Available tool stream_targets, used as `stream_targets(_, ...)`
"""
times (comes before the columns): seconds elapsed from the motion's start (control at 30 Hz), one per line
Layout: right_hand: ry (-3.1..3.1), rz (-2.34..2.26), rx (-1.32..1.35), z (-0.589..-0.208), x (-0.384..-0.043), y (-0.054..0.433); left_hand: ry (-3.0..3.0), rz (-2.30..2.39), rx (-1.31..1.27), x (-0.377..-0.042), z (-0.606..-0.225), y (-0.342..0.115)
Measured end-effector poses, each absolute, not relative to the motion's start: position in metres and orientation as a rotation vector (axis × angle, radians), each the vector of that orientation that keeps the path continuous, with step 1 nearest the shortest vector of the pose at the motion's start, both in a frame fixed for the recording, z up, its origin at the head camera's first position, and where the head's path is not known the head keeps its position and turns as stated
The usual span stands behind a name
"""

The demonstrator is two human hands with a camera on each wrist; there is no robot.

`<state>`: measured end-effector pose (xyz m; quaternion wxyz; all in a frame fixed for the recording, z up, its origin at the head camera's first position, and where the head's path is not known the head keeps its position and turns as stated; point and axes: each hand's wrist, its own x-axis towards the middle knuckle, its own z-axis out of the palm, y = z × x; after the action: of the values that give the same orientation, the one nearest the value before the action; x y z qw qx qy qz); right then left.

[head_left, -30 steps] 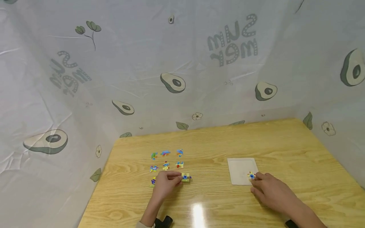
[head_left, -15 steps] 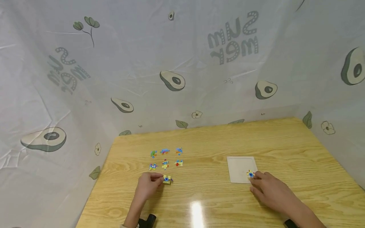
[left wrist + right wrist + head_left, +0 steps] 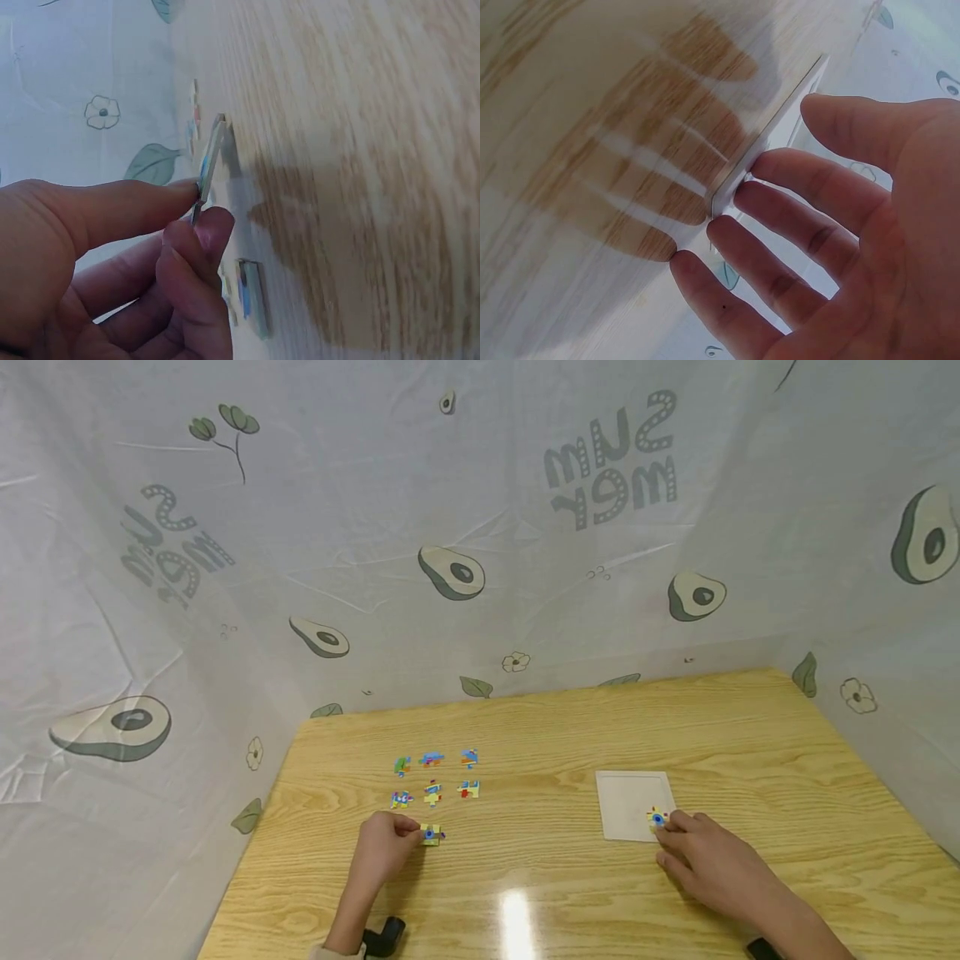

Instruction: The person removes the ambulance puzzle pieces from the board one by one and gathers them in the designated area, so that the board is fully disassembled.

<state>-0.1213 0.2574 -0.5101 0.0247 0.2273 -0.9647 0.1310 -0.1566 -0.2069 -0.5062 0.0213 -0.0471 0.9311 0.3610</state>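
Note:
My left hand [image 3: 384,847] pinches a yellow jigsaw piece [image 3: 432,835] with a blue round mark, between thumb and fingers. In the left wrist view this jigsaw piece [image 3: 213,159] is seen edge-on, tilted just over the table. Another piece [image 3: 253,298] lies beneath the fingers there; the hand hides it from the head view. My right hand [image 3: 716,864] rests at the lower right corner of a white square tray [image 3: 621,797], fingertips by a yellow and blue piece [image 3: 656,818] inside it. In the right wrist view its fingers [image 3: 810,176] are extended against the tray's edge.
Two rows of jigsaw pieces lie beyond my left hand, among them a green one [image 3: 402,766] and a red and yellow one [image 3: 469,789]. The wooden table [image 3: 540,827] meets a patterned curtain [image 3: 517,610] at the back and sides.
My left hand has moved left with the pinched piece, over the spot where another piece lay in the near row. The right hand stays at the tray.

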Motion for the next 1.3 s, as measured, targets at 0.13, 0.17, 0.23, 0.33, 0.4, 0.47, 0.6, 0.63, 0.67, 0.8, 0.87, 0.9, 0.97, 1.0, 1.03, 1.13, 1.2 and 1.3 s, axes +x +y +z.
stream_targets(0.13, -2.978, 0.414, 0.71, -0.511, -0.121, 0.258, 2.926, 1.074, -0.145, -0.158, -0.506, -0.203)
stream_targets(0.17, -2.977, 0.418, 0.71, -0.511, -0.121, 0.258, 2.933, 1.068, -0.15, -0.158, -0.507, -0.202)
stream_targets(0.23, -2.973, 0.426, 0.709, -0.511, -0.121, 0.258, 2.951, 1.048, -0.15, -0.159, -0.507, -0.2)
stream_targets(0.33, -2.972, 0.431, 0.707, -0.511, -0.121, 0.258, 2.975, 1.008, -0.153, -0.16, -0.509, -0.197)
stream_targets(0.4, -2.971, 0.431, 0.707, -0.51, -0.12, 0.258, 2.977, 0.992, -0.154, -0.16, -0.51, -0.195)
stream_targets(0.47, -2.974, 0.424, 0.693, -0.51, -0.12, 0.258, 2.976, 0.981, -0.149, -0.16, -0.51, -0.194)
stream_targets(0.6, -2.977, 0.422, 0.692, -0.509, -0.12, 0.258, 2.96, 0.983, -0.151, -0.16, -0.511, -0.192)
stream_targets(0.63, -2.978, 0.42, 0.692, -0.509, -0.12, 0.258, 2.956, 0.987, -0.15, -0.16, -0.511, -0.192)
stream_targets(0.67, -2.979, 0.424, 0.696, -0.509, -0.12, 0.258, 2.955, 0.984, -0.15, -0.16, -0.511, -0.192)
stream_targets(0.8, -2.989, 0.418, 0.694, -0.509, -0.121, 0.258, 2.953, 0.984, -0.162, -0.159, -0.512, -0.191)
stream_targets(0.87, -2.991, 0.408, 0.691, -0.509, -0.121, 0.258, 2.954, 0.98, -0.167, -0.159, -0.512, -0.19)
stream_targets(0.9, -2.991, 0.403, 0.69, -0.509, -0.121, 0.258, 2.955, 0.98, -0.169, -0.159, -0.512, -0.19)
stream_targets(0.97, -2.992, 0.403, 0.687, -0.509, -0.121, 0.258, 2.959, 0.973, -0.173, -0.159, -0.512, -0.189)
stream_targets(1.0, -2.992, 0.403, 0.686, -0.509, -0.121, 0.258, 2.961, 0.971, -0.174, -0.159, -0.513, -0.189)
stream_targets(1.03, -2.992, 0.403, 0.686, -0.509, -0.121, 0.258, 2.961, 0.971, -0.176, -0.159, -0.513, -0.189)
stream_targets(1.13, -2.99, 0.416, 0.686, -0.51, -0.121, 0.258, 2.962, 0.97, -0.181, -0.159, -0.513, -0.189)
stream_targets(1.2, -2.985, 0.425, 0.686, -0.51, -0.121, 0.259, 2.961, 0.973, -0.182, -0.159, -0.513, -0.189)
stream_targets(1.3, -2.975, 0.432, 0.694, -0.511, -0.122, 0.259, 2.96, 0.996, -0.175, -0.158, -0.511, -0.188)
